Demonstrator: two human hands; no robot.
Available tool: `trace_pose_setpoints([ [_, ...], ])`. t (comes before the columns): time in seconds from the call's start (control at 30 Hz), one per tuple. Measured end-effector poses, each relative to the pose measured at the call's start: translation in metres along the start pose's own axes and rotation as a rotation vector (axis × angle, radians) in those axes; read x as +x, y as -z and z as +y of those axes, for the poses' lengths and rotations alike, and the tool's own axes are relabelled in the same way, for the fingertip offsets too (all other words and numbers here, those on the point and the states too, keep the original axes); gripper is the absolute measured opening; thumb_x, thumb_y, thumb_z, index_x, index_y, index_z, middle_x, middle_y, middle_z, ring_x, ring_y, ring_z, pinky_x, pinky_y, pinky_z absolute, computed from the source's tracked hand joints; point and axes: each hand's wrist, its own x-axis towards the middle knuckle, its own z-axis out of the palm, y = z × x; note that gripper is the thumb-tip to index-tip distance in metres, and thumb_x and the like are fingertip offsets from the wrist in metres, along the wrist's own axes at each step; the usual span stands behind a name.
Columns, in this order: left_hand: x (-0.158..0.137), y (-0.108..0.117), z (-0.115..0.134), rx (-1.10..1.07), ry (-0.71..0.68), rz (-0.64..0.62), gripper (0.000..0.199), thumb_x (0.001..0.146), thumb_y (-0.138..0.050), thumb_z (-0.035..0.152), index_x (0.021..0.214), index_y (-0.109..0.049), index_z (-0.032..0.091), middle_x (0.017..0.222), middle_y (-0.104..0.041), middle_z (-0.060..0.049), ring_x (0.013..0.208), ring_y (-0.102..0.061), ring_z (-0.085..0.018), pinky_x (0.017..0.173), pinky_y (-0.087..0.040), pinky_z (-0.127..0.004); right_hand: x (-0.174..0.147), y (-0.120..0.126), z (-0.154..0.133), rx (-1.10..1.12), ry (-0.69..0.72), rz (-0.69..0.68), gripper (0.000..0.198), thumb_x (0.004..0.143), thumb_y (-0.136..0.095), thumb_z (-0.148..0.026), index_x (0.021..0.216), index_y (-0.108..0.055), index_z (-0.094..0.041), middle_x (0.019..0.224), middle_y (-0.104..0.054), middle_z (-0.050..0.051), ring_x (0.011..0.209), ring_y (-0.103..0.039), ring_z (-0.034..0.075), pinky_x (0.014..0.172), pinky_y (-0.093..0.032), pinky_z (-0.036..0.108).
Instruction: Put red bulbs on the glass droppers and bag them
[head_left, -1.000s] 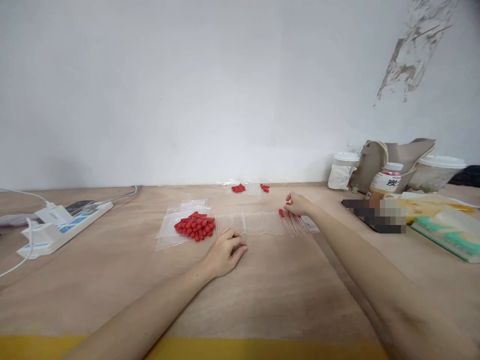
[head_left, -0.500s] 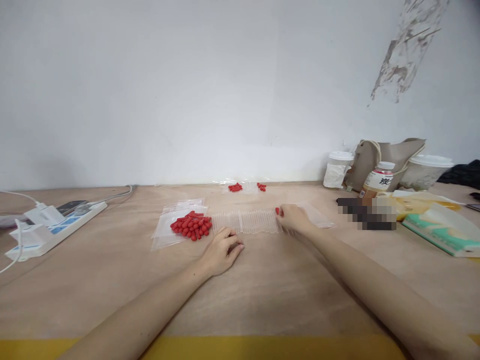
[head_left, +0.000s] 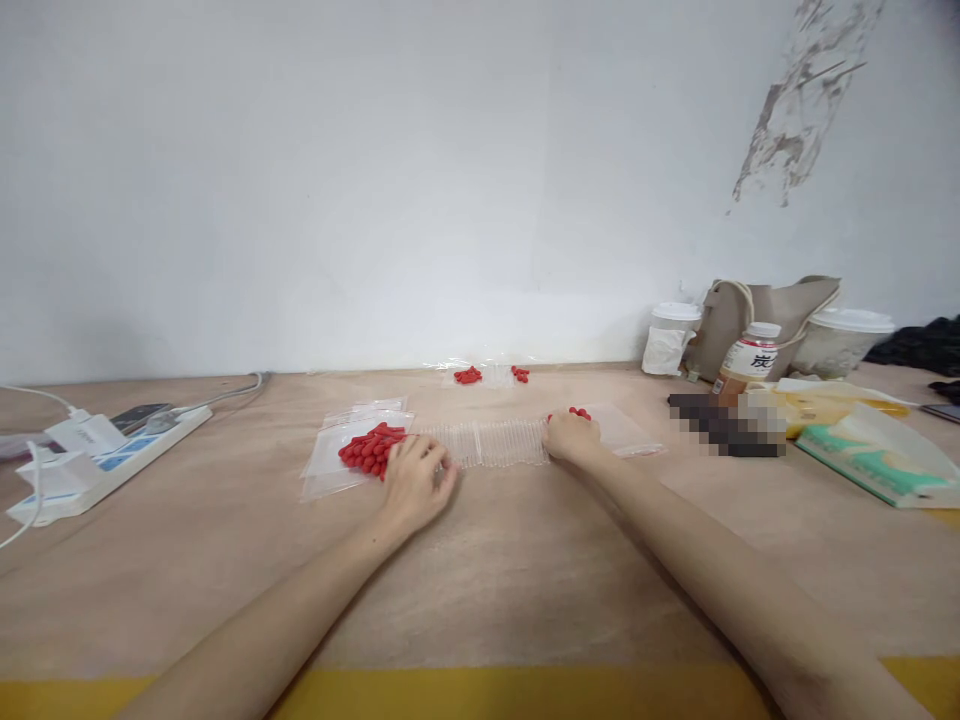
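A pile of red bulb-shaped pieces with narrow necks (head_left: 364, 450) lies on flat clear plastic bags (head_left: 322, 470). My left hand (head_left: 417, 482) is at the pile's right side, fingers bent and apart, covering part of it; I see nothing held in them. Thin clear tubes (head_left: 499, 443) lie side by side in a row between my hands. At the row's right end is my right hand (head_left: 572, 437), its fingers curled closed and their tips hidden. More red pieces (head_left: 580, 412) show just behind its knuckles, over another clear bag (head_left: 626, 432).
Near the wall, clear bags (head_left: 491, 376) hold small red pieces. A white power strip (head_left: 112, 468) with chargers stands at the left. On the right are a paper cup (head_left: 670, 340), a bottle (head_left: 748, 362), a grey-beige bag (head_left: 720, 315) and a green-white tissue pack (head_left: 874, 455).
My left hand has moved left from the tubes onto the edge of the red pile. My right hand has shifted slightly left, and more red pieces show behind it.
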Motion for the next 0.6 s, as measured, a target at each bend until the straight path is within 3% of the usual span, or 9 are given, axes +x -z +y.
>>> trace_pose_setpoints([
  [0.1,0.009,0.015,-0.027,0.132,0.170,0.046,0.016,0.078,-0.049,0.033,0.077,-0.059,0.021,0.085,-0.056,-0.006,0.088,-0.047,-0.026,0.075,-0.031,-0.038,-0.004,0.005,0.002,0.017,0.012,0.005,0.023,0.075,-0.045,-0.019,0.090,-0.061,-0.013,0.097,-0.061,0.018,0.095,-0.055,0.027,0.078,-0.035,0.038],
  [0.27,0.014,0.028,-0.064,0.201,0.288,-0.066,0.021,0.076,-0.050,0.040,0.078,-0.061,0.023,0.090,-0.057,-0.007,0.094,-0.046,-0.028,0.077,-0.030,-0.040,-0.023,0.012,0.004,0.048,0.078,0.069,0.026,0.081,-0.035,-0.023,0.090,-0.056,-0.011,0.090,-0.062,0.016,0.088,-0.056,0.025,0.077,-0.034,0.036],
  [0.43,0.014,0.025,-0.064,0.149,0.261,-0.095,0.022,0.078,-0.048,0.041,0.079,-0.063,0.024,0.097,-0.059,-0.005,0.097,-0.046,-0.026,0.081,-0.028,-0.040,-0.055,0.003,0.002,0.115,0.303,0.289,0.022,0.085,-0.030,-0.024,0.085,-0.050,-0.014,0.083,-0.060,0.012,0.083,-0.053,0.023,0.078,-0.032,0.035],
  [0.6,0.028,0.018,-0.057,0.209,0.309,-0.136,0.029,0.076,-0.047,0.046,0.076,-0.066,0.023,0.095,-0.061,-0.007,0.095,-0.047,-0.028,0.081,-0.026,-0.042,-0.072,-0.016,0.002,0.283,0.479,0.352,0.019,0.087,-0.029,-0.024,0.088,-0.048,-0.019,0.083,-0.060,0.006,0.077,-0.053,0.019,0.077,-0.034,0.034],
])
